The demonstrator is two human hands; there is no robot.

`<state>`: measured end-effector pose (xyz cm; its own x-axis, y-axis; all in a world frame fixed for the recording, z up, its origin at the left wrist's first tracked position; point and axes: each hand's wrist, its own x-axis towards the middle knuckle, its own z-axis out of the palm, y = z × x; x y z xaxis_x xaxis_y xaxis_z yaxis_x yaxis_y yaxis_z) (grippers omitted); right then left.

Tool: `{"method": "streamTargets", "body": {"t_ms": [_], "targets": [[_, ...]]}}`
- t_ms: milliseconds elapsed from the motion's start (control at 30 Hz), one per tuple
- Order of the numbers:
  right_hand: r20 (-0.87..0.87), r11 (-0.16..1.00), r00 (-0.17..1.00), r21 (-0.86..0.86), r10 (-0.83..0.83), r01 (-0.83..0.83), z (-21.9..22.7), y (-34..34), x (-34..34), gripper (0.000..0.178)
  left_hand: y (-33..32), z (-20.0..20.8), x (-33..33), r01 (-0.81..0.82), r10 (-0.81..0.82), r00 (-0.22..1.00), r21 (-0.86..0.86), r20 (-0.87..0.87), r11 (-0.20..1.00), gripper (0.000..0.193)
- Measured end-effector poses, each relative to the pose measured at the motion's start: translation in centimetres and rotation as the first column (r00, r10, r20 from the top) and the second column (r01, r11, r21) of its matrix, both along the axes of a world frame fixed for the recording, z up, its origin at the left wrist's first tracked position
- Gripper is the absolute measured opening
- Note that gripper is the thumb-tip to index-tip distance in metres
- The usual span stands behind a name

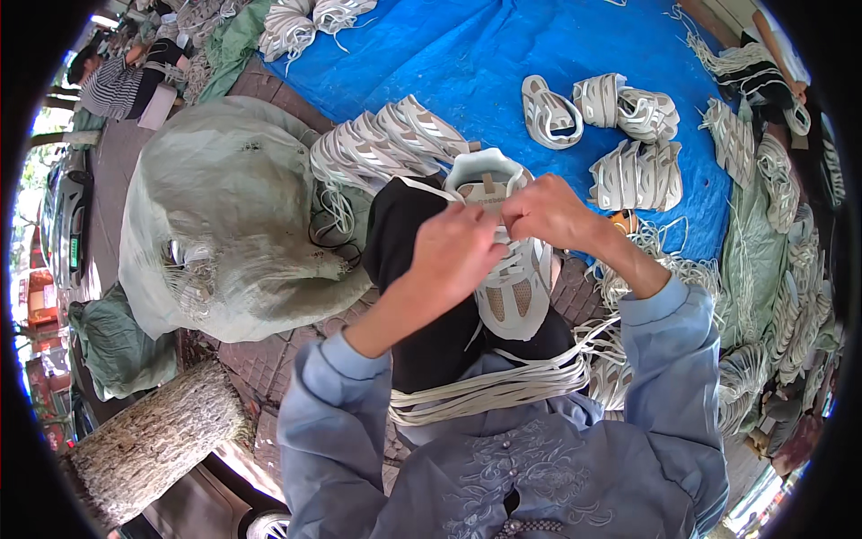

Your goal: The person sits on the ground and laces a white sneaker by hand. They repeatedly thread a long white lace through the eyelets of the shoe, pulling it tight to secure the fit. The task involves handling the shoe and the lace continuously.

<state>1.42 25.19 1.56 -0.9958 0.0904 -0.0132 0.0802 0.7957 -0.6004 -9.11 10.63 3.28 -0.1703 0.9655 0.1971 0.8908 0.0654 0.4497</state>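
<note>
A white and beige sneaker (pixel 514 301) rests on my lap with its toe toward me and its tongue (pixel 485 193) standing up. Both hands meet over the upper part of its lacing. My left hand (pixel 460 247) is closed in a pinch on a white shoelace, part of which runs out to the left of the shoe's collar. From the other side my right hand (pixel 549 213) pinches the lace close to the left fingertips; the fingertips themselves are partly hidden. A bundle of loose white laces (pixel 489 391) lies across my lap.
Rows of similar sneakers (pixel 386 144) stand at the edge of a blue tarp (pixel 431 54), with more shoes (pixel 636 175) on it. A large pale sack (pixel 224 216) bulges at left, above a tree trunk (pixel 162 440). Another person (pixel 117 85) sits far left.
</note>
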Motion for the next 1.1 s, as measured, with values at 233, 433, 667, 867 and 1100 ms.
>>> {"method": "streamTargets", "body": {"t_ms": [233, 433, 667, 867, 1100], "targets": [[-0.158, 0.994, 0.987, 0.093, -0.040, 0.055, 1.4, -0.2, -0.4, 0.004, 0.2, -1.8, -1.9, 0.026, 0.305, 0.412, -0.346, 0.859, 0.938, 0.011], [-0.371, 0.964, 0.928, 0.228, -0.042, 0.135, 0.0, -3.0, -0.4, 0.021, -1.8, 2.7, -5.3, -0.057, 0.085, -0.168, -0.096, 0.982, 0.994, 0.017], [-0.347, 0.930, 0.936, 0.359, 0.052, 0.081, -1.1, -4.9, -3.2, 0.024, -5.6, 8.4, -15.7, -0.480, -0.089, 0.221, 0.188, 0.971, 0.857, 0.026], [0.100, 0.265, 0.977, -0.953, -0.187, 0.148, 1.6, -0.6, -2.5, 0.013, -11.9, 3.5, -24.3, -0.834, 0.267, 0.006, -0.143, 0.964, 0.533, 0.032], [-0.301, 0.052, 0.828, -0.948, -0.473, -0.315, 5.2, 16.8, 8.8, 0.037, -24.4, -3.4, -32.7, -0.902, -0.025, -0.200, -0.174, 0.980, 0.394, 0.022]]}}
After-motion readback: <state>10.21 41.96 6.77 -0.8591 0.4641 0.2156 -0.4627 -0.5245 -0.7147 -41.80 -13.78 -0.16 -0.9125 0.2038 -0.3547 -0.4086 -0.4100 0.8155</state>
